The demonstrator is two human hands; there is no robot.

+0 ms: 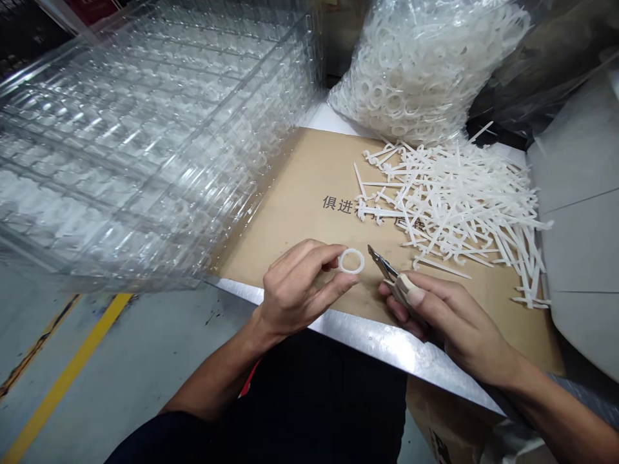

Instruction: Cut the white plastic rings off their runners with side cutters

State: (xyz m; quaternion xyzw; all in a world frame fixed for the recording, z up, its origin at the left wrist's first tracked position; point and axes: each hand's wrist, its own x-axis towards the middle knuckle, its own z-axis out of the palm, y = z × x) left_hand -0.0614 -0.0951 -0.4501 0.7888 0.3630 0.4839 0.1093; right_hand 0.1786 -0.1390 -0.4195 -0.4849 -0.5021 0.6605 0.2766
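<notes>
Your left hand (pixel 302 290) pinches a white plastic ring (pixel 351 261) | your right hand (pixel 435 316) clenches a small steel-bladed cutter (pixel 382 265) | nearby: white plastic strips (pixel 449 209) on tan cardboard (pixel 300 212)

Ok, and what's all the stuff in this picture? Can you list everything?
clear plastic trays: many, see-through, stacked at left
bag of white plastic rings: one, clear bag, behind the cardboard
plastic strips: many, white, piled on the cardboard
cardboard sheet: one, tan, on the table
metal table edge: one, silver, nearest the person
floor line: one, yellow, on the floor at left
ring: one, white, in the left hand
cutter: one, silver and beige, in the right hand
left hand: one, bare, above the cardboard
right hand: one, bare, above the cardboard
</notes>
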